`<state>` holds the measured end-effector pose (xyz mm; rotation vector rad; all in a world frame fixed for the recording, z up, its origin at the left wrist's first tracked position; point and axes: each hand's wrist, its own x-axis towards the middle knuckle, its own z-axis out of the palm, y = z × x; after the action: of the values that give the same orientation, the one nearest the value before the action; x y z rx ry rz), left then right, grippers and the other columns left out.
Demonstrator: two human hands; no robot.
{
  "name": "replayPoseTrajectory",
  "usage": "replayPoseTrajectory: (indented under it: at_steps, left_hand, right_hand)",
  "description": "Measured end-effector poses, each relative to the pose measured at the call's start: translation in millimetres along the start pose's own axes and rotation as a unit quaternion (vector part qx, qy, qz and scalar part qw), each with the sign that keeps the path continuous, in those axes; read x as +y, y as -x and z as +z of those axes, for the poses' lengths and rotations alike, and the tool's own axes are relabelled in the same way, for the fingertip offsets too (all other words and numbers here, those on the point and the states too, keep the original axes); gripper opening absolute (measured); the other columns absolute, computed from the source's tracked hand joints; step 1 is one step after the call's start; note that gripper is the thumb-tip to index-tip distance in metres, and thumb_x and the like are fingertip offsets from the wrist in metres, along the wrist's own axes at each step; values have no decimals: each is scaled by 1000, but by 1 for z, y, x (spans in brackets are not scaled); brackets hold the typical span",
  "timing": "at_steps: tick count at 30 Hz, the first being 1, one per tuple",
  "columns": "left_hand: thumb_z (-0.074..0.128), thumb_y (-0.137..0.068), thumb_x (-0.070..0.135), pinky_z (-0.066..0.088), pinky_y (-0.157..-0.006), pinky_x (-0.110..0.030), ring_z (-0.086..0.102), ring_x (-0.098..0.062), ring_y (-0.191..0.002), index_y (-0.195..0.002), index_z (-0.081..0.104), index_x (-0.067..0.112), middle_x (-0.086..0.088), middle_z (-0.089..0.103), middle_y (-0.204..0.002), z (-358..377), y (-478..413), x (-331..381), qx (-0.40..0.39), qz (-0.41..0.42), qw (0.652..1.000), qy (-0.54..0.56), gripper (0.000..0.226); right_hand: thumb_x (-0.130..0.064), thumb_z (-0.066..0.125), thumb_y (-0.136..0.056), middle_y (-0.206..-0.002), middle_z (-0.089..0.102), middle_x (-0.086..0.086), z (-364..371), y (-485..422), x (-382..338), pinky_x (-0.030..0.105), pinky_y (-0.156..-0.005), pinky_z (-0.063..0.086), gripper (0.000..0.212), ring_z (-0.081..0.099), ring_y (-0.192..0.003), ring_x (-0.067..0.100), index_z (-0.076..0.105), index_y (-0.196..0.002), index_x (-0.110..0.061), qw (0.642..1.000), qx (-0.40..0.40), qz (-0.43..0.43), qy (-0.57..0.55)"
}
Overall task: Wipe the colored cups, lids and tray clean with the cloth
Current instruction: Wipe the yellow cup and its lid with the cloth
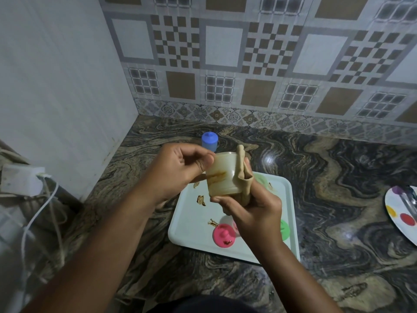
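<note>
Left hand (180,170): fingers closed on the rim of the pale cup (222,173), holding it in the air above the tray (187,224).
Right hand (252,206): clamped on the cloth (242,175), pressing it to the cup's right side and base.
Cup: roughly upright, mouth up and tilted slightly away – long axis near vertical; a brown smear shows on its front wall.
Done, as I judge: little – the blue lidded cup (209,141) stands on the bench (327,199) behind and looks clean.
Left: brown stains on the tray, a stained pink lid (224,234), green pieces (284,229) partly hidden by the right hand.
</note>
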<state>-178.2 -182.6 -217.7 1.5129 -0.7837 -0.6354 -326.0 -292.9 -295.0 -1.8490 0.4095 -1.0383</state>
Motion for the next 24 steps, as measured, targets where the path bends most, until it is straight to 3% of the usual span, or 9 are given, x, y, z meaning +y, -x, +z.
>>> replayPoseTrajectory:
  at_steps: [2,5,9,12,15,17,20,22,24]
  left_hand:
    - [72,-78,31,62,-77,-46,72,-33,-90,-81,77,21,-8,76,-88,2,-2,2,33,14,997,-64,11]
    - [74,-86,20,58,-77,-33,71,-15,-80,-78,75,27,5,76,-82,5,-5,11,42,83,975,-203,11]
    - [74,-87,21,51,-74,-12,69,1,-83,-83,77,26,13,75,-84,10,-1,16,38,112,967,-226,7]
    - [69,-87,30,58,-88,-35,72,-12,-97,-100,78,16,4,78,-98,6,-1,9,-1,58,991,-118,22]
    - [70,-81,33,59,-86,-51,73,-19,-91,-86,78,24,3,78,-91,0,-5,5,7,30,995,-99,13]
    - [72,-85,27,59,-83,-44,71,-16,-84,-77,74,29,7,75,-83,1,-10,4,15,44,985,-168,9]
    - [72,-88,18,50,-75,-17,66,-3,-80,-76,72,28,13,72,-80,13,-8,11,25,91,960,-265,16]
    - [72,-88,19,46,-72,-8,66,2,-80,-80,75,24,14,73,-82,17,-6,14,34,102,957,-270,10]
    - [71,-90,26,51,-79,-13,68,2,-86,-91,78,22,12,76,-89,14,-7,11,24,96,970,-222,8]
  right_hand:
    - [-50,81,-77,-66,71,9,3,0,-3,24,-62,57,69,61,-58,6,71,-103,13,997,7,-51,63]
    - [-40,81,-77,-76,72,21,8,3,-4,-4,-75,36,71,45,-70,-6,65,-115,17,982,21,-121,143]
    - [-30,86,-74,-81,74,19,7,5,1,-2,-78,39,75,52,-71,-1,59,-126,16,979,39,-133,149]
    - [-27,88,-71,-86,76,9,2,3,3,10,-70,50,75,57,-72,-7,59,-129,12,985,38,-105,129]
    - [-35,81,-77,-80,73,6,3,1,6,20,-63,53,73,60,-61,14,60,-129,12,985,30,-109,128]
    - [-34,80,-79,-86,74,16,6,1,6,11,-75,54,70,65,-70,19,59,-128,12,977,38,-144,149]
    - [-34,79,-81,-115,72,25,7,1,10,21,-87,57,68,74,-95,28,53,-133,2,962,44,-191,188]
    - [-34,81,-79,-114,73,23,6,1,13,19,-83,57,70,75,-91,27,54,-134,-1,970,43,-166,170]
    - [-41,81,-79,-100,77,13,3,1,13,19,-74,57,71,71,-73,19,61,-131,3,985,44,-105,126]
